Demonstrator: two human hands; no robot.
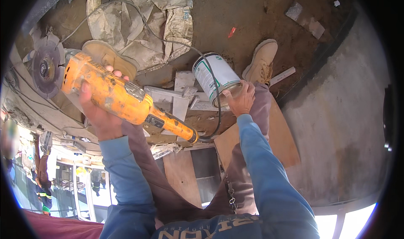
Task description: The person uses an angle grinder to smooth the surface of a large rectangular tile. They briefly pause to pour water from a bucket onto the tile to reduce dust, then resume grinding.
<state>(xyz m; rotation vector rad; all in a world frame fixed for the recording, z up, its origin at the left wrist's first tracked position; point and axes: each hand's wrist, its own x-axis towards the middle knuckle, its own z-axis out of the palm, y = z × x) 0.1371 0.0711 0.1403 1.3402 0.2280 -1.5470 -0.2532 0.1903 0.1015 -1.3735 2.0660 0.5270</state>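
A yellow angle grinder (113,91) with worn, dirty casing lies in my left hand (99,112), whose fingers wrap round its body. Its round cutting disc (47,66) faces outward at the far left. From the grinder's tail a dark cord (218,108) loops up and across to the left, passing in front of the can. My right hand (242,98) grips the near end of a white and green labelled metal can (216,75), which is tilted on its side. The thumb and fingers rest on its rim.
Cut pieces of pale board (181,106) lie below the can. A crumpled, dusty sack (143,24) is spread beyond my left boot (105,56); my right boot (261,62) stands right of the can. A wooden board (273,134) and grey wall (336,112) are at the right.
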